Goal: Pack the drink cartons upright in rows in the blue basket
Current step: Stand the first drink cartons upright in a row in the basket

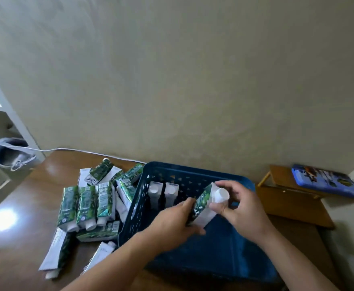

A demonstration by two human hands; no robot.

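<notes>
A green and white carton point(205, 203) hangs tilted over the blue basket point(193, 255), its white cap up. The left hand point(172, 222) grips its lower end with curled fingers; the right hand point(240, 208) pinches its top by the cap. Two cartons point(163, 194) stand upright at the basket's far wall. More cartons point(88, 203) lie heaped on the worktop point(14, 248) just left of the basket.
</notes>
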